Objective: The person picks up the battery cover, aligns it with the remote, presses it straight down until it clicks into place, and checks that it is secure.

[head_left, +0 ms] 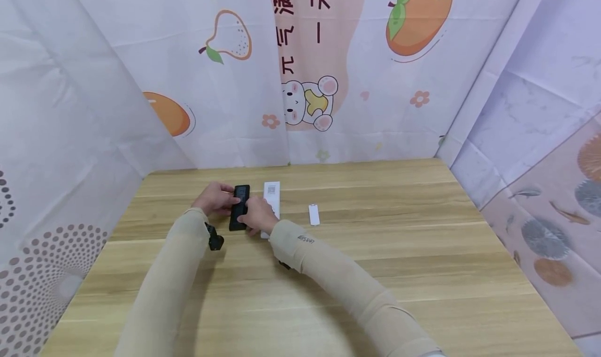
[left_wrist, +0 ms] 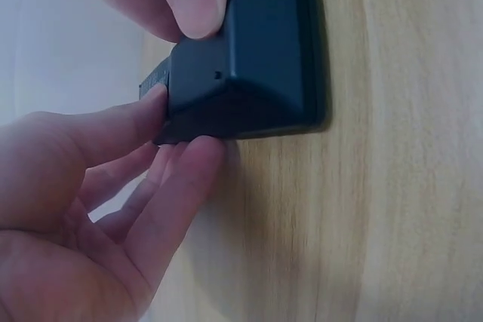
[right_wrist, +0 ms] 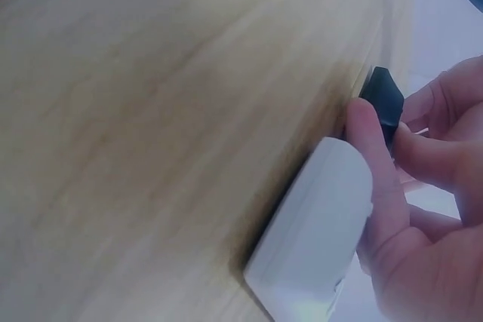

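Note:
A long black plastic case [head_left: 241,191] with a raised, bevelled end lies on the wooden table, its length pointing away from me. My left hand [head_left: 216,198] holds its left side, thumb on the top and fingers along the edge. From the right, my right hand [head_left: 260,214] pinches the near part between thumb and index finger. The left wrist view shows the case [left_wrist: 272,54] close up, with fingers from both hands on it. Just right of the case lies a long white bar [head_left: 272,191] with a printed square code, partly covered by my right hand and wrist.
Farther right, a small flat white piece [head_left: 314,215] lies on the table [head_left: 389,252]. A printed curtain [head_left: 235,111] hangs along the back edge, and more fabric stands at both sides. Small black cameras [head_left: 215,239] are strapped at the wrists.

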Motion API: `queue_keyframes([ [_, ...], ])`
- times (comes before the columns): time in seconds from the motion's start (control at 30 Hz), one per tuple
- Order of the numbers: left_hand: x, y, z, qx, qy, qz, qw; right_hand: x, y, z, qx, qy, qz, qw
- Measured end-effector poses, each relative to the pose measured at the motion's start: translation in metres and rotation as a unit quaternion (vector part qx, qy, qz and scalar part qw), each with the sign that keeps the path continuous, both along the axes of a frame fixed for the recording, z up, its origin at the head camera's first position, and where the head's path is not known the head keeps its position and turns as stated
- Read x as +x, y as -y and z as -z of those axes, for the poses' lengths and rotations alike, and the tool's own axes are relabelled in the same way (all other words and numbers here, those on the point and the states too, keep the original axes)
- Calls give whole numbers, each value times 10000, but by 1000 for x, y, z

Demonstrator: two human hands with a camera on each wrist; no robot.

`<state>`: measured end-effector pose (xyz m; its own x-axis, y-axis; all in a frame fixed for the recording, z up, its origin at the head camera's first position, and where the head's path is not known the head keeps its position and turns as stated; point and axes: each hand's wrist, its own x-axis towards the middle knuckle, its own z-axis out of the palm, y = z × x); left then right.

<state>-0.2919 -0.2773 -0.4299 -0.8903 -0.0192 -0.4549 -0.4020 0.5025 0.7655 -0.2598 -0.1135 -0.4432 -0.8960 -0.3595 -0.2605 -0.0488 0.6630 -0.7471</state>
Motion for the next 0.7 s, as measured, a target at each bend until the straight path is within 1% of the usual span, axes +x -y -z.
queue_keyframes([
  [0.07, 0, -1, -1, -1, 50, -29, 10000, 0, 0, -1, -52, 102, 7, 9999],
  [0.3, -3, -3, 2, -104, 168, -174, 9997, 2, -1, -4, -19, 169, 36, 9998],
  [0.43, -4, -5, 0, -219, 209, -215, 9993, 3, -1, -4, -128, 209, 39, 9997],
  [0.6, -4, -5, 0, -176, 305, -306, 9989, 2, -1, -3, -129, 174, 2, 9998],
  [0.7, -2, -6, -2, -182, 304, -323, 9989, 2, -1, -2, -139, 192, 21, 9997],
])
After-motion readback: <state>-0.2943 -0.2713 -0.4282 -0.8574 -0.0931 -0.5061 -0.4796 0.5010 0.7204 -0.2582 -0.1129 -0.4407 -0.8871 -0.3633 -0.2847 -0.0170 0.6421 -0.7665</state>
